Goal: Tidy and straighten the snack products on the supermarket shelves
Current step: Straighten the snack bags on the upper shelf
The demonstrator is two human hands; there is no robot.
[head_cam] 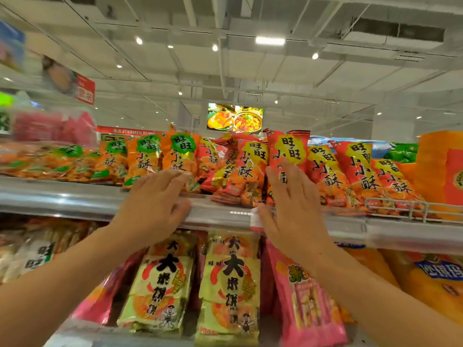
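Observation:
Orange snack bags with green labels stand in a row on the top shelf, and red snack bags with yellow labels stand to their right. My left hand reaches up with straight fingers, its fingertips touching an orange bag at the shelf's front. My right hand is raised flat, fingers spread, resting against the front of a tall red bag that leans left. Neither hand grips anything.
A wire divider stands on the top shelf at the right, beside large orange packs. The shelf below holds yellow rice-cracker bags, pink bags and orange packs. Blurred pink packs sit at upper left.

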